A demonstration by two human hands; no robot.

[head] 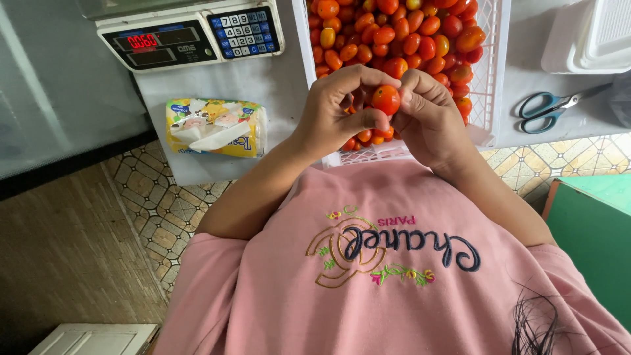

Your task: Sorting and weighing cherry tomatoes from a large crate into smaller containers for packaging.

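Centrally, left hand (pixel 335 108) and right hand (pixel 427 115) pinch one cherry tomato (pixel 386 99) over a white crate (pixel 490 72) (grey counter (pixel 263 79), patterned tile floor (pixel 151 204)).

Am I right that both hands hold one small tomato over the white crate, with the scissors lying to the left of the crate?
Not quite. In the head view the scissors lie to the right of the white crate. The rest holds: the left hand and right hand hold one small tomato over it.
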